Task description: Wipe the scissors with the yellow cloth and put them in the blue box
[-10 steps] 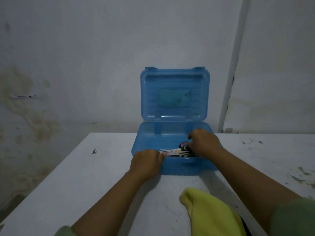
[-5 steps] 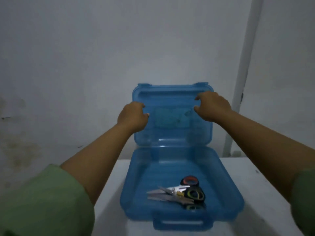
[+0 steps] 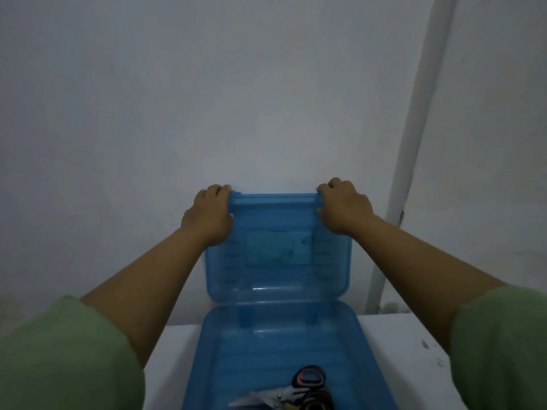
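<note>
Standing on a white table (image 3: 414, 335), blue box (image 3: 266, 350) backs onto a dim, seemingly grey wall (image 3: 207, 99).

A single head-worn camera is supplying the only view, so no second view is sharing any part of the scene; it is facing forward and slightly down, straight at a pale wall (image 3: 266, 99). It is sitting close over the blue box (image 3: 275, 350) on the white surface (image 3: 399, 350); both hands (image 3: 207, 220) are reaching away from the lens, and the box's near edge is running off the bottom of the frame.
</note>
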